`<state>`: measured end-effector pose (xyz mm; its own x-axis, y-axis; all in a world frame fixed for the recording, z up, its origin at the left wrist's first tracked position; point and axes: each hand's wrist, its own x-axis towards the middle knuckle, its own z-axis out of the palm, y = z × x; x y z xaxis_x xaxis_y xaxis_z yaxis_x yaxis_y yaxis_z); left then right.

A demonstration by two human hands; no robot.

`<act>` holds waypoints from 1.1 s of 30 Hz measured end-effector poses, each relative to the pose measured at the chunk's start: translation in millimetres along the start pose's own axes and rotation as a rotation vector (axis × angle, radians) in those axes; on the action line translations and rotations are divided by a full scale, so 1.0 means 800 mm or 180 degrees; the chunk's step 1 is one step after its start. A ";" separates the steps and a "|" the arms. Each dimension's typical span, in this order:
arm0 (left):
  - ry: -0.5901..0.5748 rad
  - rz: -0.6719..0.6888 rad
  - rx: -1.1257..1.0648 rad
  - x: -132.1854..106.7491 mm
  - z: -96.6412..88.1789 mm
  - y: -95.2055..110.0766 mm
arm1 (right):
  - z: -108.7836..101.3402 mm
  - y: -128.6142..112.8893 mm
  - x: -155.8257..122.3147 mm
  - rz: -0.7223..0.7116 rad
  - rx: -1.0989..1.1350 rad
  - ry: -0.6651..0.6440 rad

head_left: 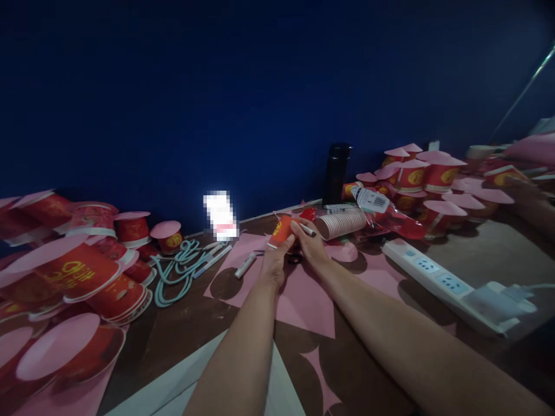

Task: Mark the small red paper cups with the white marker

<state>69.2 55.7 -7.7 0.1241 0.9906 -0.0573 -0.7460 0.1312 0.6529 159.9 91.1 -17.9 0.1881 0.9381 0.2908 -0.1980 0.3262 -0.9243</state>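
Observation:
A red paper cup (280, 229) with yellow print lies tilted in my left hand (275, 263), whose fingers are closed round it. My right hand (313, 247) is closed on a white pen with a dark end (308, 230), and its fingertips touch the cup's upper side. Beneath my hands lies a pink paper sheet (299, 312) with round cut-outs. Partly hidden under my hands are dark scissors (295, 259). A short white tube, perhaps a glue stick (245, 264), rests on the sheet to the left of my left hand.
Red cups topped with pink discs crowd the left (87, 271) and the right (442, 173). Nearby are a coiled pale cable (173, 283), a bright phone screen (221, 214), a black flask (337, 173), a cup stack (342, 224) and a power strip (437, 277). Another person's hand (522, 193) is far right.

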 end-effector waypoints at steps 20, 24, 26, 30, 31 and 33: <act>0.0530 0.0294 -0.0665 0.018 -0.024 0.014 | 0.008 -0.027 -0.032 -0.2357 -0.1837 -0.0627; 0.0536 0.0293 -0.0622 0.017 -0.022 0.014 | 0.008 -0.026 -0.032 -0.2342 -0.1948 -0.0603; 0.0569 0.0299 -0.0592 0.017 -0.021 0.014 | 0.008 -0.026 -0.032 -0.2332 -0.1960 -0.0590; 0.0607 0.0328 -0.0508 0.016 -0.018 0.014 | 0.007 -0.025 -0.031 -0.2301 -0.1949 -0.0617; 0.0614 0.0330 -0.0485 0.015 -0.017 0.014 | 0.007 -0.025 -0.031 -0.2284 -0.1960 -0.0608; 0.0588 0.0303 -0.0427 0.014 -0.017 0.014 | 0.006 -0.024 -0.030 -0.2258 -0.1992 -0.0592</act>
<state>53.4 69.0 -11.2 -0.0635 0.9873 -0.1456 -0.8303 0.0287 0.5566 154.2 62.6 -5.7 -0.0996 0.5674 0.8174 0.4620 0.7540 -0.4670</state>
